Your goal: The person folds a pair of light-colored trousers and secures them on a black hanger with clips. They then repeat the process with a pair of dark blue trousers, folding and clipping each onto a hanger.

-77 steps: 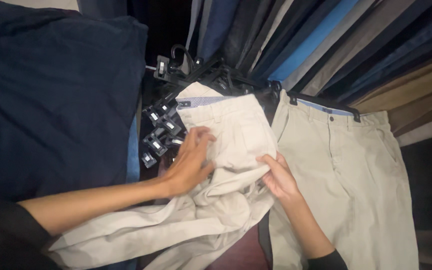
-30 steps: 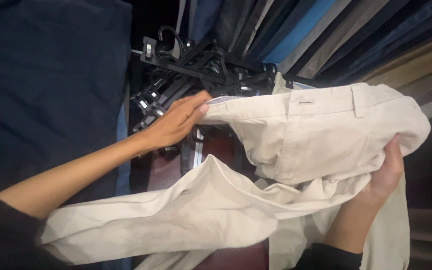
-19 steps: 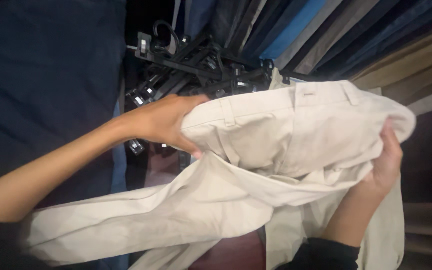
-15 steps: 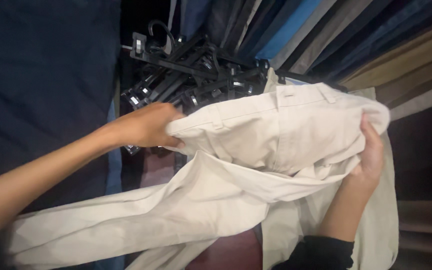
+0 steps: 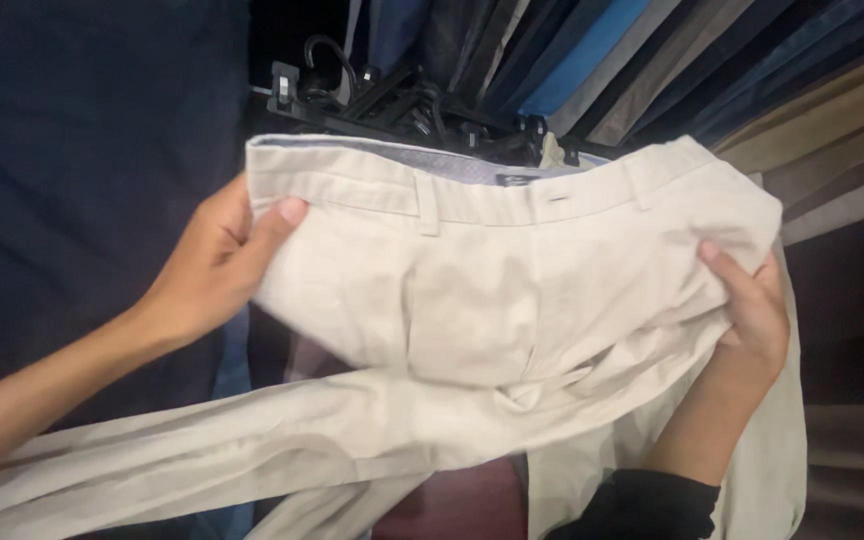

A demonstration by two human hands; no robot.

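Above black hangers, fingers apparently pinch beige trousers.

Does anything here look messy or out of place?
Slightly. The beige trousers, held at the waist by the left hand and right hand, are creased, legs trailing left. Black hangers lie in a jumble behind.

Beige trousers spread flat, waistband up, legs trailing left.

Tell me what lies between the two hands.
In the head view, the beige cotton trousers span the stretch between left hand and right hand, waistband up, each hand gripping one side.
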